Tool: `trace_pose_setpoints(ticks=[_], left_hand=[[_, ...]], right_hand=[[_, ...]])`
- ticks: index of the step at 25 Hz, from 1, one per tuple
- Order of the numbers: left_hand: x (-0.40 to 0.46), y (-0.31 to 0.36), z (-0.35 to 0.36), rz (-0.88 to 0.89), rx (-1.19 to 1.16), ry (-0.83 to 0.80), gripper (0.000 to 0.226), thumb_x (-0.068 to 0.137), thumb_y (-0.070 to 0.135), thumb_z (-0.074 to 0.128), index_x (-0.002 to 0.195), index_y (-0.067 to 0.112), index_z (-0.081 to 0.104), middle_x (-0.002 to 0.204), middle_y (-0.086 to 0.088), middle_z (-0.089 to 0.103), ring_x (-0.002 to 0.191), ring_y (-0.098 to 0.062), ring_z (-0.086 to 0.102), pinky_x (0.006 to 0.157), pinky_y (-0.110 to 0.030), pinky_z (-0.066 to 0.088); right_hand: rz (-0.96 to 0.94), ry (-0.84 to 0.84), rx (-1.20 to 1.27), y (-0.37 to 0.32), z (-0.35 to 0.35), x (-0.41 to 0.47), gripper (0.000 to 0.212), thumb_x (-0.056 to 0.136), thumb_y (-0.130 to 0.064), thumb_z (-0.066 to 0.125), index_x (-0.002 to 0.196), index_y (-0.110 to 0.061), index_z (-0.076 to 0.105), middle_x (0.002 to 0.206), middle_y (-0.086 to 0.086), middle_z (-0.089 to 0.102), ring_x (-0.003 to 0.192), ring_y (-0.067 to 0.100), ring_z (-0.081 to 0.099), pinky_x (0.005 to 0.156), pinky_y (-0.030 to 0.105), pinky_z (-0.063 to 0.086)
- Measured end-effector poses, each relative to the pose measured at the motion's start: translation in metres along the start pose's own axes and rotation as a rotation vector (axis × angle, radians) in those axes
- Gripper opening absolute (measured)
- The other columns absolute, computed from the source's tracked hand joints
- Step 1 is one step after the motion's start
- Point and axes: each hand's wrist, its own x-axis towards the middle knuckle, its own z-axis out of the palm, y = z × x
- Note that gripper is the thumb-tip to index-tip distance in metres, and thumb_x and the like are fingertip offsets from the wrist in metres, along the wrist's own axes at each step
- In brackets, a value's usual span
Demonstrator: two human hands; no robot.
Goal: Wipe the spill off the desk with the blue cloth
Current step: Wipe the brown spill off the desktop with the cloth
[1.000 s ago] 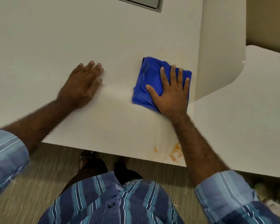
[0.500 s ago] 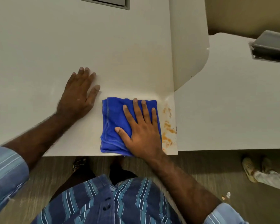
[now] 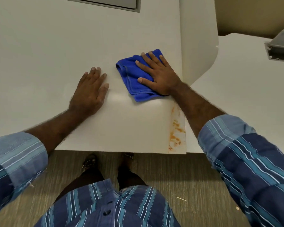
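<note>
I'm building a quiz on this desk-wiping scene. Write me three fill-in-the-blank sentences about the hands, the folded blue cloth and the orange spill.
1. The right hand presses flat on the folded blue microfibre cloth; the left hand lies flat on the bare ____.
2. The smeared spill is ____ in colour.
3. The spill lies by the white desk's near ____ corner, not under the cloth.

Missing words: desk; orange; right
</note>
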Motion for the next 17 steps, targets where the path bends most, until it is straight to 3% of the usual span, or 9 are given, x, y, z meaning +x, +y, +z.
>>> trace_pose_setpoints(ticks=[6, 10, 13, 17], left_hand=[[-0.002, 0.003, -0.003, -0.014, 0.012, -0.022, 0.054, 0.114, 0.033, 0.035, 0.162, 0.007, 0.036, 0.173, -0.014, 0.027, 0.163, -0.026, 0.016, 0.134, -0.043, 0.009], [-0.002, 0.004, -0.002, -0.023, 0.014, -0.038, 0.055, 0.114, 0.035, 0.034, 0.162, 0.007, 0.035, 0.173, -0.014, 0.026, 0.163, -0.026, 0.016, 0.134, -0.043, 0.009], [-0.001, 0.004, -0.002, -0.025, 0.003, -0.024, 0.060, 0.110, 0.039, 0.032, 0.160, 0.007, 0.039, 0.172, -0.015, 0.029, 0.163, -0.027, 0.019, 0.134, -0.044, 0.010], [0.001, 0.003, 0.001, -0.012, -0.003, 0.002, 0.060, 0.111, 0.042, 0.031, 0.160, 0.008, 0.040, 0.171, -0.015, 0.031, 0.162, -0.027, 0.020, 0.133, -0.045, 0.011]], right_hand=[[0.449, 0.141, 0.017, -0.037, 0.024, -0.064, 0.080, 0.105, -0.077, 0.026, 0.172, -0.034, 0.018, 0.183, 0.003, 0.011, 0.170, 0.029, 0.004, 0.135, 0.058, 0.004], [0.685, 0.239, -0.008, -0.117, 0.053, -0.112, 0.084, 0.105, -0.077, 0.022, 0.172, -0.026, 0.021, 0.182, 0.011, 0.011, 0.169, 0.035, 0.004, 0.134, 0.060, 0.006], [0.617, 0.232, 0.030, -0.166, 0.071, -0.147, 0.085, 0.106, -0.077, 0.024, 0.173, -0.026, 0.018, 0.183, 0.009, 0.004, 0.169, 0.033, -0.002, 0.135, 0.061, 0.005], [0.493, 0.197, 0.006, -0.146, 0.074, -0.193, 0.081, 0.107, -0.075, 0.029, 0.173, -0.029, 0.019, 0.183, 0.004, 0.005, 0.170, 0.028, -0.002, 0.135, 0.060, 0.010]])
